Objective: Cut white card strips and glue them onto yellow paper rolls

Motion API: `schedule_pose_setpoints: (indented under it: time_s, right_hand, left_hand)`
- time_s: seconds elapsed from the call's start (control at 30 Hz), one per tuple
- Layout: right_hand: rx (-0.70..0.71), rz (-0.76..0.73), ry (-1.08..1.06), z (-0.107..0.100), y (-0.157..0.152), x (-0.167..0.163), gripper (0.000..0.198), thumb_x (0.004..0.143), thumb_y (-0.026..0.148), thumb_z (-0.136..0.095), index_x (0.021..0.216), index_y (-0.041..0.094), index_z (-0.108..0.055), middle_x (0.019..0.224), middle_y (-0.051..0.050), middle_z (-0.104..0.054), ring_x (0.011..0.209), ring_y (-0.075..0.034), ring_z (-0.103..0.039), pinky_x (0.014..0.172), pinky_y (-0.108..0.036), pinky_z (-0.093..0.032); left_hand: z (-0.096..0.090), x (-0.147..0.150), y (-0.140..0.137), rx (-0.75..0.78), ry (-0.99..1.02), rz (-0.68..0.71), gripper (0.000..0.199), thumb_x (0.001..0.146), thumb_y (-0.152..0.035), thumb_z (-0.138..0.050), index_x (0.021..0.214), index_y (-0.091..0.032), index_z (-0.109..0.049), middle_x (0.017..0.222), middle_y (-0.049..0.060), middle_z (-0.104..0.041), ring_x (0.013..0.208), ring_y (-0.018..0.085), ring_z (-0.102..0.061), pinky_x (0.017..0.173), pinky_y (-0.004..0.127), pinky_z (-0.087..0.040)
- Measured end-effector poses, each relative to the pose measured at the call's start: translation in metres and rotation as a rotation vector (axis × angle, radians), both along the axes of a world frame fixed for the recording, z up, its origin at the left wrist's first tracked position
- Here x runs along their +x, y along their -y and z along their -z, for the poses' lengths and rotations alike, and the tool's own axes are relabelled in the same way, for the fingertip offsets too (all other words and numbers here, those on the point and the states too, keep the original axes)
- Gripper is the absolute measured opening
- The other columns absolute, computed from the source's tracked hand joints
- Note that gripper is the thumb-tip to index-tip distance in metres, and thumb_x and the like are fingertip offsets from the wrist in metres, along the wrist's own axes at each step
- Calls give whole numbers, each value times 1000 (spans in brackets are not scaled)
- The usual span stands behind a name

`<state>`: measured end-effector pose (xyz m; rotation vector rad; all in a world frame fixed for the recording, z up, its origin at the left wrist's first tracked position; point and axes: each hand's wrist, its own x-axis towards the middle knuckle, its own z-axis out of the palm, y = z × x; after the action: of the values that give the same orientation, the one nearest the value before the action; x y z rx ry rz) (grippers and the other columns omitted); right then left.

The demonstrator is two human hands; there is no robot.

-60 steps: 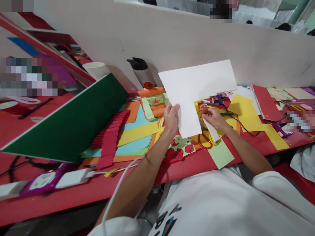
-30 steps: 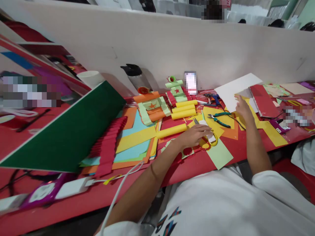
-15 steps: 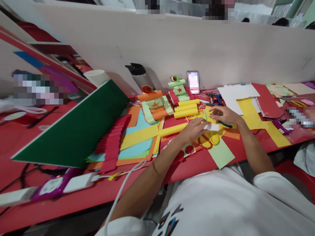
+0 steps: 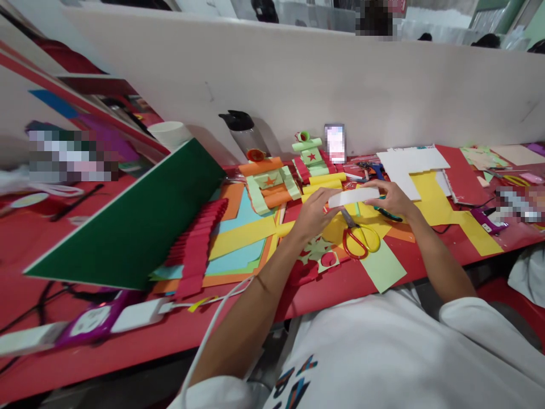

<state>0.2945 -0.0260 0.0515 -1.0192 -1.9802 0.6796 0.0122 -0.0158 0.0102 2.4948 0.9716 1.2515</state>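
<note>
Between my two hands a white strip point(image 4: 353, 197), like paper or tape, is stretched level above the table. My left hand point(image 4: 317, 213) pinches its left end, and my right hand point(image 4: 392, 200) pinches the right end. Under the strip lie scissors point(image 4: 355, 243) with one red and one yellow handle loop, on yellow paper. A dark green-handled tool point(image 4: 388, 215) shows just below my right hand. Rolled yellow paper tubes point(image 4: 326, 180) lie beyond my left hand, partly hidden by it. Green and red paper cutouts point(image 4: 317, 250) lie near my left wrist.
A green board point(image 4: 128, 221) leans at the left beside stacked coloured paper point(image 4: 238, 255). Behind stand a bottle point(image 4: 251, 136), paper figures with stars point(image 4: 270, 182) and a phone point(image 4: 335, 143) against the white partition point(image 4: 289, 79). A white cable point(image 4: 213, 329) crosses my left forearm.
My hands have moved apart and the white strip now spans them, raised and level. My left hand shifted left, uncovering the scissors and the paper cutouts.
</note>
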Motion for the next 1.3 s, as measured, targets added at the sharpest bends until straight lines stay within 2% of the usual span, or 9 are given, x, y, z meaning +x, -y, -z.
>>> schedule_pose_setpoints:
  time_s: [0.17, 0.3, 0.4, 0.57, 0.8, 0.97, 1.13, 1.3]
  right_hand:
    - [-22, -10, 2, 1, -2, 2, 48, 79, 45, -87, 121, 21, -80, 119, -10, -79, 105, -28, -72, 93, -41, -57]
    - [-15, 48, -17, 2, -2, -1, 43, 82, 41, -83, 120, 21, -79, 119, -9, -78, 102, -26, -71, 91, -40, -57]
    - [45, 149, -85, 5, -6, -1, 40, 87, 37, -72, 124, 20, -74, 123, -9, -76, 99, -25, -70, 89, -39, -57]
    - [80, 300, -16, 13, -15, 7, 36, 86, 30, -61, 118, 19, -72, 118, -9, -77, 96, -26, -68, 90, -40, -54]
    - [46, 382, 99, 21, -20, 12, 37, 85, 31, -57, 117, 20, -73, 114, -9, -78, 88, -26, -66, 87, -40, -52]
    - [29, 365, 79, 24, -23, 13, 38, 84, 31, -58, 115, 18, -74, 117, -10, -78, 93, -26, -66, 95, -41, -51]
    - [6, 346, 61, 28, -27, 15, 38, 84, 32, -57, 115, 18, -74, 118, -10, -78, 95, -26, -67, 96, -42, -51]
    - [21, 355, -22, 32, -31, 19, 38, 84, 34, -59, 115, 18, -73, 115, -10, -77, 96, -27, -67, 92, -41, -53]
  left_hand:
    - [-4, -3, -1, -49, 12, 40, 48, 101, -58, -62, 130, -21, -71, 125, 12, -74, 116, 27, -69, 105, 43, -54]
    - [-6, -9, -6, -62, -6, 64, 50, 100, -54, -65, 137, -22, -67, 132, 13, -72, 122, 29, -67, 108, 45, -53]
    - [-4, -21, -17, -122, -34, -45, 55, 98, -46, -68, 146, -22, -60, 142, 14, -67, 128, 30, -64, 112, 45, -50]
    - [7, -42, -35, -207, -232, -261, 42, 98, -33, -57, 135, -15, -68, 139, 19, -70, 131, 37, -62, 114, 51, -47]
    - [11, -47, -40, -287, -383, -329, 45, 95, -36, -61, 131, -11, -72, 121, 21, -74, 112, 38, -69, 100, 47, -52]
    - [13, -46, -41, -347, -387, -351, 32, 89, -34, -70, 116, -18, -72, 116, 16, -72, 111, 34, -67, 93, 42, -52]
    - [15, -44, -40, -434, -339, -363, 36, 88, -29, -72, 123, -23, -64, 120, 10, -76, 107, 31, -70, 89, 39, -51]
    - [20, -48, -44, -436, -220, -318, 39, 89, -27, -67, 128, -24, -66, 131, 10, -75, 112, 30, -71, 92, 39, -53]
